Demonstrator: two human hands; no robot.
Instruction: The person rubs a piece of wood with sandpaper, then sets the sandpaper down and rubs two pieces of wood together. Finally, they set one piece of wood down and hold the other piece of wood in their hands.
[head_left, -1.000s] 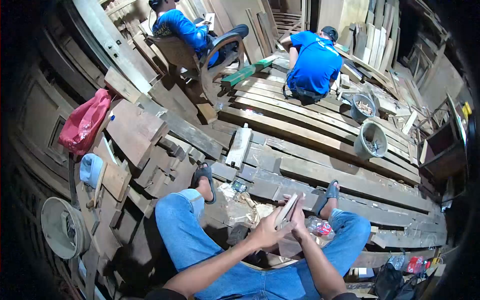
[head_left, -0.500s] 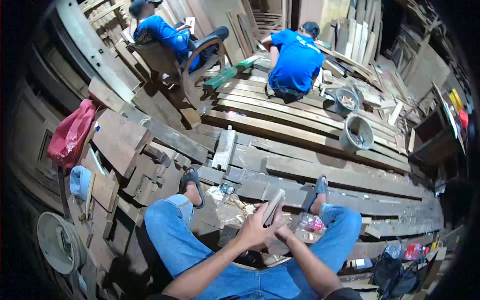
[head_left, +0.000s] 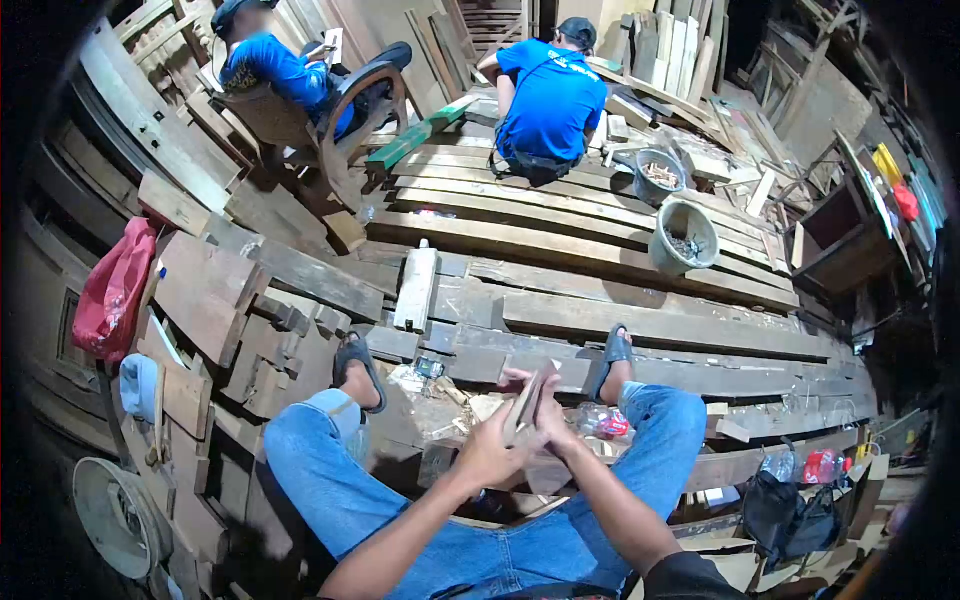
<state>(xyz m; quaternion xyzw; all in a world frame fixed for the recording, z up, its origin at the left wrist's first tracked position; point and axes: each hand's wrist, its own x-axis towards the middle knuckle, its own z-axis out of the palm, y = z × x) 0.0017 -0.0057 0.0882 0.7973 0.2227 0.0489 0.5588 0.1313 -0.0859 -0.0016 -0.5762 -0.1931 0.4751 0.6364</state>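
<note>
A thin, flat piece of wood (head_left: 527,402) stands tilted between my two hands, over the gap between my knees. My left hand (head_left: 487,455) is closed around its lower left side. Against its right side lies my right hand (head_left: 550,418), with the thumb along the near face and fingertips showing beyond the far edge. Just below my hands is a flat brownish piece (head_left: 548,473), partly covered by them. On the floor close by lie a clear plastic bottle with a red label (head_left: 606,422) and a small dark object (head_left: 429,367).
Long planks (head_left: 600,270) cover the floor ahead. Two people in blue shirts (head_left: 552,100) sit farther off, one in a wooden chair (head_left: 262,118). Buckets (head_left: 684,238) stand ahead right; another bucket (head_left: 118,517) is at left. A red bag (head_left: 113,290) and black bag (head_left: 790,520) flank me.
The view has shifted, so the surroundings sit farther left. My right hand's fingers have stretched out past the far edge of the piece of wood, which is still between my hands.
</note>
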